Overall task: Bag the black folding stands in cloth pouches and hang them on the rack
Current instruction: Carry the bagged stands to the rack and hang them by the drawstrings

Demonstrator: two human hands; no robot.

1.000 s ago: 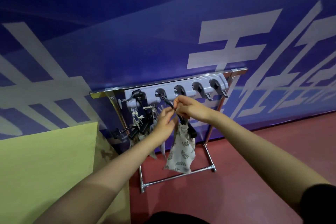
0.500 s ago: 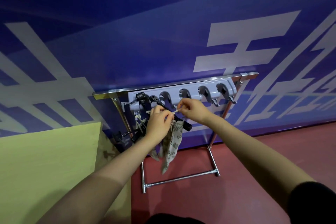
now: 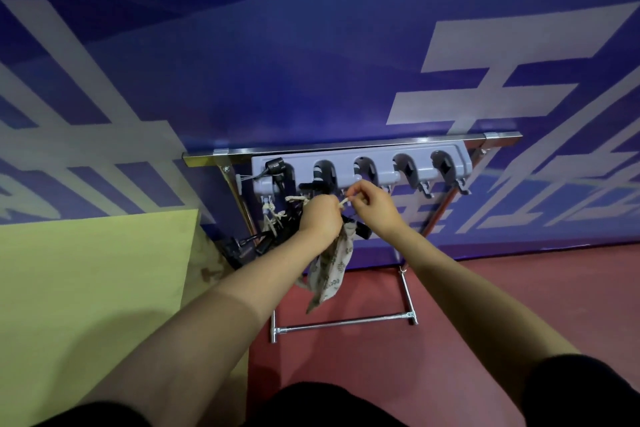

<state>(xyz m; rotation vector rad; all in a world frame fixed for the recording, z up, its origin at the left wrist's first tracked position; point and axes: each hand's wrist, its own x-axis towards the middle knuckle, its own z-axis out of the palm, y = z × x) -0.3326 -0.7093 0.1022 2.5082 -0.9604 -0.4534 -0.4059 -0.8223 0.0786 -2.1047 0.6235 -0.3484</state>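
Observation:
A leaf-printed cloth pouch (image 3: pixel 330 270) hangs below my hands, with a black folding stand (image 3: pixel 360 230) sticking out of its top. My left hand (image 3: pixel 320 218) grips the pouch's neck and cord. My right hand (image 3: pixel 372 204) pinches the cream drawstring (image 3: pixel 343 203) just under the rack's grey holder bar (image 3: pixel 381 172). Other pouches and black stands (image 3: pixel 273 218) hang at the bar's left end, partly hidden by my left wrist.
The steel rack frame (image 3: pixel 346 322) stands on a red floor against a blue printed wall (image 3: pixel 311 62). A yellow-green table (image 3: pixel 86 288) sits at the left, close to the rack. Two dark hooks (image 3: pixel 446 166) at the bar's right end carry nothing.
The pouch has been lifted and its neck drawn shut around the stand. Both hands rose toward the holder bar, and my right hand now pulls the drawstring sideways.

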